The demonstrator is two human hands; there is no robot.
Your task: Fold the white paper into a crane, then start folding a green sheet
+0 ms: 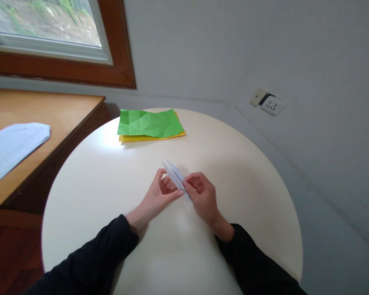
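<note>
A small folded piece of white paper (174, 175) is held up over the middle of the round table, its layers parted at the top into two points. My left hand (161, 190) grips it from the left, thumb along the lower edge and fingers curled behind. On the other side my right hand (202, 194) pinches the paper's right edge between thumb and index finger. Part of the paper is hidden behind the fingers. Farther back lies a creased green sheet (150, 123) on top of a yellow sheet (147, 139).
The round white table (249, 164) has its edge close to the wall. At left stands a wooden desk (64, 112) with a folded pale cloth or paper (21, 139) on it. A window (49, 24) and a wall socket (273, 105) are beyond.
</note>
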